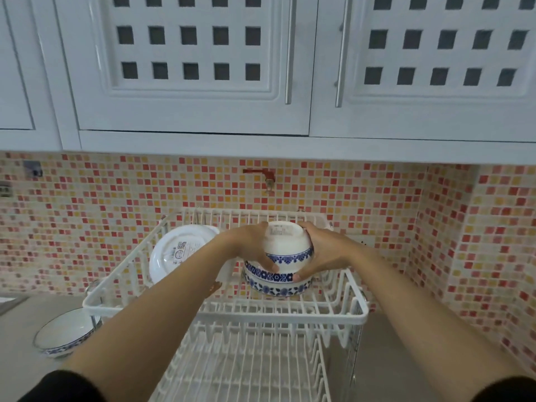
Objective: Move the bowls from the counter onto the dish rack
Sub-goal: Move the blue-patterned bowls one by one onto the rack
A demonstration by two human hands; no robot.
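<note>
1. Sleeves dark at the frame's bottom, we reach forward; our left hand (251, 245) and right hand (324, 250) clasp the top bowl (285, 245) from both sides.
2. We hold it upside down, so it nests on two bowls (275, 282), probably, and drains.
3. They sit in the rack (220, 310), beside a plate (177, 250).
4. One bowl (62, 333) waits on the counter (17, 332).

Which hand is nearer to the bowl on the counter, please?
Left. The left hand is on the left side of the upside-down bowls in the rack, closer to the counter bowl at lower left. The right hand is on their far side.
</note>
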